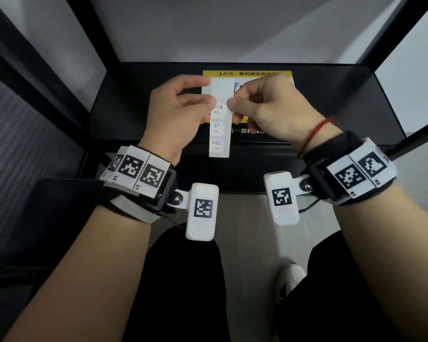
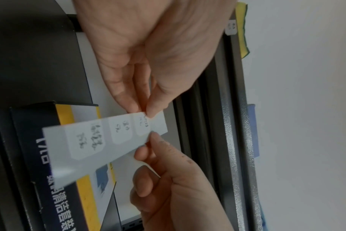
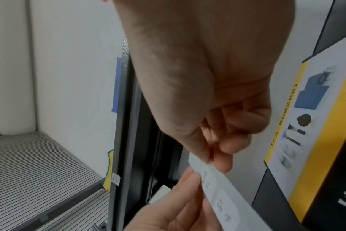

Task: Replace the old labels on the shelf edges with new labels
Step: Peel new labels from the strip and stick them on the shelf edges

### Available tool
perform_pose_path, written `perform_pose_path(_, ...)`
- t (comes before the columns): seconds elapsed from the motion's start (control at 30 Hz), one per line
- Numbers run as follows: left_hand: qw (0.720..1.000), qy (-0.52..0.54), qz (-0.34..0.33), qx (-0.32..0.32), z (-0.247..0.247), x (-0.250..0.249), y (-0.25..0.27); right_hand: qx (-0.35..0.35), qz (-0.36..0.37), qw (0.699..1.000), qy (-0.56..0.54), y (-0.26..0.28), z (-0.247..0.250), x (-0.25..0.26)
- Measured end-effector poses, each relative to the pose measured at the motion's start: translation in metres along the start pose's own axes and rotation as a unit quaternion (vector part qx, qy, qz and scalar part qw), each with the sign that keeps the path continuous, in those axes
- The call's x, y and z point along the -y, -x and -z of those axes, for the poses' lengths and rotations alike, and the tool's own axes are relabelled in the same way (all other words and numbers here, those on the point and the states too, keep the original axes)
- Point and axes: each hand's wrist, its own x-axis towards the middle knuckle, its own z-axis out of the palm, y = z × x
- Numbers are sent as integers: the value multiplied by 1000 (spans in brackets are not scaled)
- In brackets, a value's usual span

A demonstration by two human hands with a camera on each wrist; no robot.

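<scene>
Strip: my label strip (image 1: 220, 129) hangs lengthwise toward me (three handwritten labels)
Left hand (image 1: 176, 114): pinches its edge
Right hand (image 1: 265, 107): fingers pinch top label

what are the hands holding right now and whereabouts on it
Both hold the label strip near its upper part: the left hand pinches its left edge, the right hand pinches the top written label's corner at the right edge.

White walls (image 1: 208, 25) — ribbed grey floor (image 3: 30, 164)

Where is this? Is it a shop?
Probably a small shop or stockroom: a black metal shelf holds a boxed product, and both hands grip a label strip with handwritten prices.
</scene>
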Motion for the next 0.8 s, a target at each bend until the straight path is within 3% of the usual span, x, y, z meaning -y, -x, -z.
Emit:
perform_pose_path(0.27, 999, 22, 44, -10, -17, 9, -10, -11, 23, 999, 43, -12, 5, -17)
perform_pose_path(0.43, 998, 17, 51, -13, -21, 11, -14, -107, 71, 990, 63, -15, 4, -20)
perform_pose_path(0.67, 996, 52, 77, -6, -22, 4, -17, -69, 122, 985, 105, -18, 5, -20)
perform_pose_path(0.8, 990, 89, 109, 2, -23, 1, -17, -85, 137, 981, 110, -20, 4, -20)
